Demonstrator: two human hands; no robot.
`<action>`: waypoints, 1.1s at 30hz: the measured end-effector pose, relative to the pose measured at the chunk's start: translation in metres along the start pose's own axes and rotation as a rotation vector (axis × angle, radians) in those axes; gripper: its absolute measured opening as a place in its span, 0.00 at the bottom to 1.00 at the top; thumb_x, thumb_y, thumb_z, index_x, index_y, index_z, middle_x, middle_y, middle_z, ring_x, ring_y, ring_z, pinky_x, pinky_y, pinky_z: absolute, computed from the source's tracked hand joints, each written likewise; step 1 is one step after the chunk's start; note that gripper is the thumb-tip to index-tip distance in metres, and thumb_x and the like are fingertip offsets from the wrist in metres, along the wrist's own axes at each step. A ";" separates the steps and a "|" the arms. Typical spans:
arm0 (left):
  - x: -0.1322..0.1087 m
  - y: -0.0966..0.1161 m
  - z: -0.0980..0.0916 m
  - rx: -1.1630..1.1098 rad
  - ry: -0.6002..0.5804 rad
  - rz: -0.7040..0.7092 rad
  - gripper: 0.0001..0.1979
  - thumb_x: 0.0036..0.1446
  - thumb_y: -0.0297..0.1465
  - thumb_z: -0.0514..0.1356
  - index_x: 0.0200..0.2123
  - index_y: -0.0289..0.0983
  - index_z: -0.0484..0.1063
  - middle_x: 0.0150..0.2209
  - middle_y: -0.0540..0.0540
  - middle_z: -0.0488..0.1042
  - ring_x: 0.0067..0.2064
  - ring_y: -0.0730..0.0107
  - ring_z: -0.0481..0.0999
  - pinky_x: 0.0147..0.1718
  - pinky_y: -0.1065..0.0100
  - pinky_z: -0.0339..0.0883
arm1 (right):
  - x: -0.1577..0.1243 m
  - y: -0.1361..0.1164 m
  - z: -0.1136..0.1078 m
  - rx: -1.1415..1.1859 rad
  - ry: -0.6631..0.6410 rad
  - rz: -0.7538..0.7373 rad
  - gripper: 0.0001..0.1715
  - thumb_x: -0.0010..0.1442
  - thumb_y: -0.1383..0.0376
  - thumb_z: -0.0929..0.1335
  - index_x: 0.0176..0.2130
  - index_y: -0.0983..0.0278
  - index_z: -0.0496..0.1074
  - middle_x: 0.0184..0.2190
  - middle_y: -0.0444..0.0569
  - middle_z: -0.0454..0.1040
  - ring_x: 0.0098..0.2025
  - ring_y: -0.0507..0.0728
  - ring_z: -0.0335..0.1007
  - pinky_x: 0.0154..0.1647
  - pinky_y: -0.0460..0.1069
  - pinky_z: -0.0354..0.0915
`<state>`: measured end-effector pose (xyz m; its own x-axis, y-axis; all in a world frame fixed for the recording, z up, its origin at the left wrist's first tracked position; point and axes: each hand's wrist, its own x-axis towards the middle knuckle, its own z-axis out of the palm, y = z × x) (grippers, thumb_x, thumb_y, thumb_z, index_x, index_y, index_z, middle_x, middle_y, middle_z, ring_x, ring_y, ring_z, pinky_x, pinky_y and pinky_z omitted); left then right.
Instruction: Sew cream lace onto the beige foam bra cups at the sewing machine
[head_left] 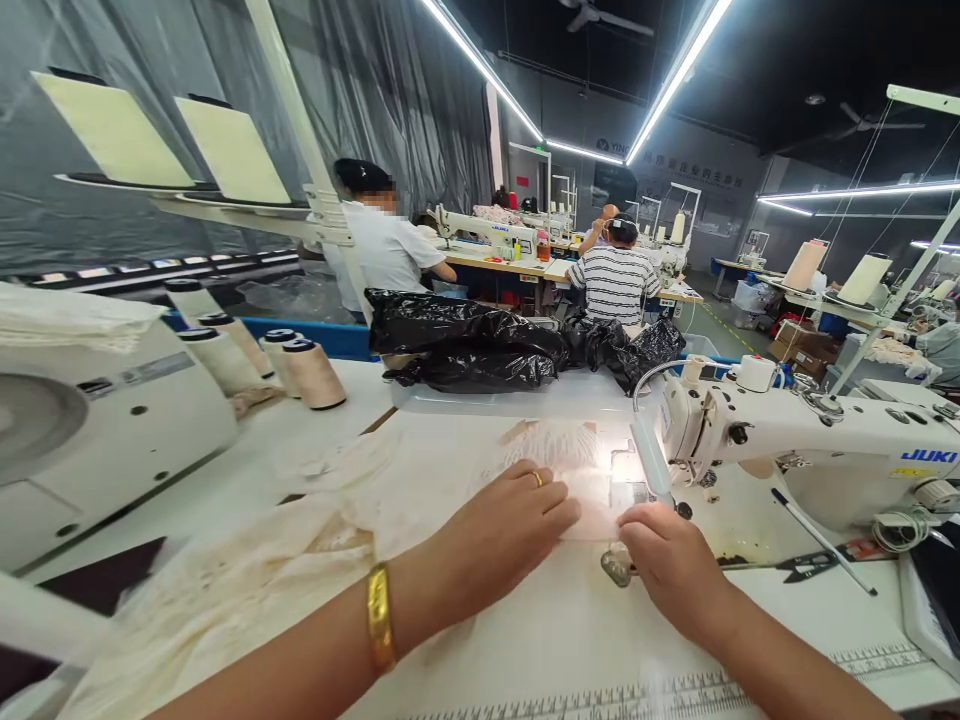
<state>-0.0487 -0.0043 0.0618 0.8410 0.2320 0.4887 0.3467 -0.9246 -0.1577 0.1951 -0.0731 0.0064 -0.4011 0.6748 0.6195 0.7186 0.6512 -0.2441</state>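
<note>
Pale cream lace fabric (551,442) lies on the white table to the left of a JUKI sewing machine (825,430). My left hand (506,525) rests on the fabric, its fingers curled and pressed together over it. Right of it, my right hand (671,565) pinches the fabric's near edge, just in front of the needle area. A lit lamp (651,458) on a bendable neck brightens that spot and partly hides the needle and presser foot. More cream fabric (255,570) lies bunched at the left.
Thread cones (315,375) and another white machine (112,420) stand at left. Black plastic bags (480,340) lie behind the fabric. Thread snips (806,568) and a pen-like stick (821,540) sit at right. A ruler strip (645,695) runs along the front. Co-workers (615,270) sit beyond.
</note>
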 end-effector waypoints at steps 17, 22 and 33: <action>0.023 0.026 0.088 -0.143 -0.035 0.037 0.11 0.59 0.16 0.57 0.29 0.36 0.65 0.34 0.47 0.71 0.34 0.65 0.66 0.36 0.64 0.59 | -0.032 0.048 -0.024 -0.110 -0.228 -0.043 0.22 0.68 0.77 0.62 0.53 0.55 0.72 0.41 0.49 0.78 0.42 0.57 0.71 0.43 0.50 0.67; 0.025 0.025 0.090 -0.191 -0.060 0.005 0.11 0.60 0.16 0.54 0.30 0.36 0.66 0.33 0.48 0.71 0.34 0.65 0.66 0.37 0.64 0.60 | -0.029 0.043 -0.026 -0.067 -0.228 0.021 0.23 0.66 0.77 0.62 0.51 0.54 0.74 0.39 0.48 0.76 0.40 0.57 0.69 0.41 0.49 0.65; 0.029 0.022 0.094 -0.230 -0.095 -0.021 0.10 0.66 0.23 0.58 0.30 0.37 0.66 0.33 0.49 0.73 0.35 0.65 0.68 0.36 0.64 0.58 | -0.031 0.046 -0.026 -0.058 -0.301 0.045 0.24 0.65 0.79 0.60 0.51 0.57 0.72 0.39 0.49 0.74 0.40 0.57 0.66 0.39 0.50 0.63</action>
<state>0.0226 0.0101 -0.0077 0.8736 0.2692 0.4054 0.2700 -0.9612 0.0564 0.2548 -0.0728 -0.0047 -0.5126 0.7804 0.3581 0.7669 0.6037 -0.2178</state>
